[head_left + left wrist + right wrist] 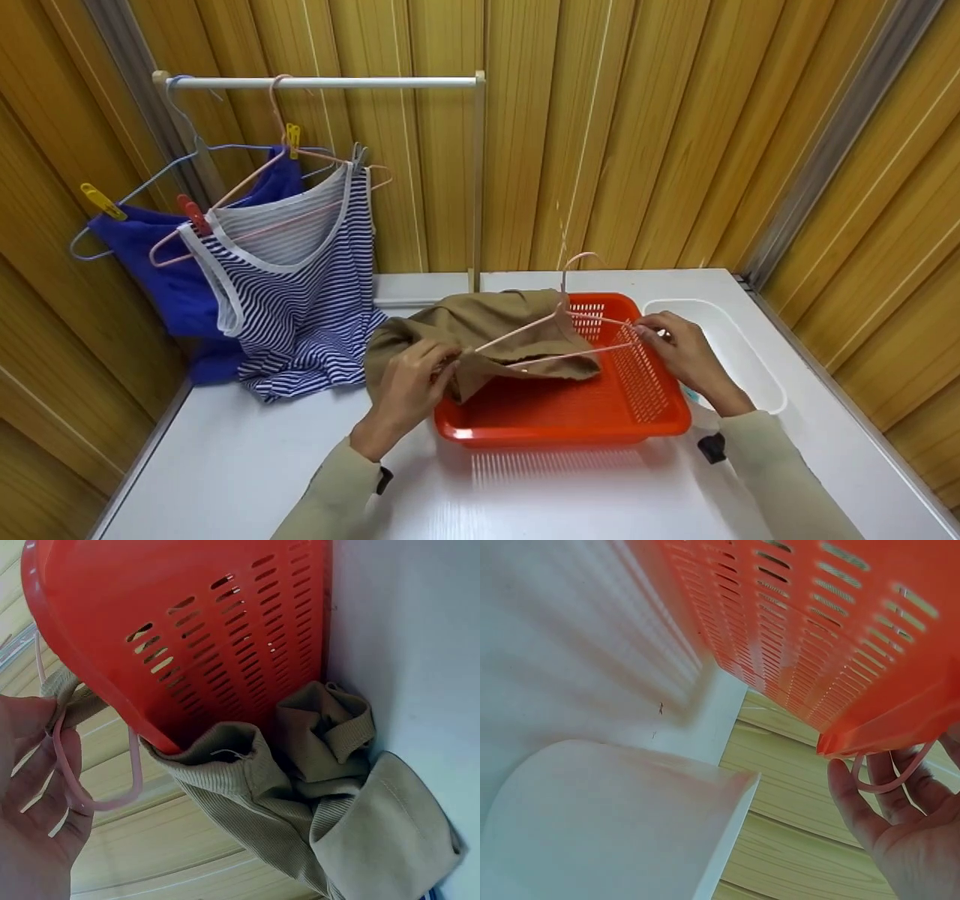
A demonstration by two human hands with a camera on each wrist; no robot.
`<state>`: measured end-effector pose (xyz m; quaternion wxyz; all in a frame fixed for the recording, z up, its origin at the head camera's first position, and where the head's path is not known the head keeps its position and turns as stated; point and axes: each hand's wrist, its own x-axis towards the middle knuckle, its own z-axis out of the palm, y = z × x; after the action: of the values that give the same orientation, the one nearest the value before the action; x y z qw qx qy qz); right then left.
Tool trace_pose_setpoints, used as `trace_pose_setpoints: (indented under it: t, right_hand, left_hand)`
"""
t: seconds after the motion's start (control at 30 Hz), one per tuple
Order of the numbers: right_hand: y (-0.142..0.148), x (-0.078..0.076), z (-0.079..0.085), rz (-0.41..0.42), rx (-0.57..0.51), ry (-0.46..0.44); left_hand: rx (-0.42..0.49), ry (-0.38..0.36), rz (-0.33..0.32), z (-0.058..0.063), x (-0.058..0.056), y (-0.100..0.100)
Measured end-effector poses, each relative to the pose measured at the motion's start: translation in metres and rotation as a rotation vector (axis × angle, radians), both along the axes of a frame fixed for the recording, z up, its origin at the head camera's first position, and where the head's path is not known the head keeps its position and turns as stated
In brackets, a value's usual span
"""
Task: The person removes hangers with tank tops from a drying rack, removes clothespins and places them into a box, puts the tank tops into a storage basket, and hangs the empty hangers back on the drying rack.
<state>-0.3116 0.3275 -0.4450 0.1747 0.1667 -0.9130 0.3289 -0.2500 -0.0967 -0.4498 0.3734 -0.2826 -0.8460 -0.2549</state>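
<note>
A khaki garment (480,319), its exact kind unclear, lies bunched over the left and back of a red basket (562,432). My left hand (409,382) pinches the garment's edge together with the left end of a pink hanger (517,331). In the left wrist view, that hanger end pokes out past the cloth between thumb and fingers, and more of the garment (390,832) hangs outside the basket. With its fingertips, my right hand (686,356) holds the hanger's bare right end above the basket's right rim. The hook points up, and part of the lower bar is behind cloth.
At the left stands a rack (330,82) with a striped tank top (300,292) and a blue garment (157,277) on hangers. Yellow clips (103,202) and a red clip (193,214) grip them. A white tray (739,352) sits right of the basket, partly behind my right hand.
</note>
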Motion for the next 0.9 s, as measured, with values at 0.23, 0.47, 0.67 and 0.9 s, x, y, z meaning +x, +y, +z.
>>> trace_pose_setpoints:
  t: [0.23,0.47,0.67,0.9]
  right_hand:
    - [0.003,-0.002,0.000,-0.006,-0.003,-0.073]
    - [0.005,-0.001,0.001,-0.010,-0.011,-0.093]
    - [0.006,-0.001,0.003,-0.022,-0.011,-0.083]
    - [0.006,0.000,0.001,-0.019,-0.003,-0.091]
  left_hand:
    - [0.048,0.041,0.025,-0.004,0.002,-0.017]
    - [0.081,-0.049,0.012,-0.015,0.006,-0.040]
    - [0.069,-0.070,0.030,-0.027,0.008,-0.051]
    - [0.071,-0.216,0.031,-0.040,0.010,-0.056]
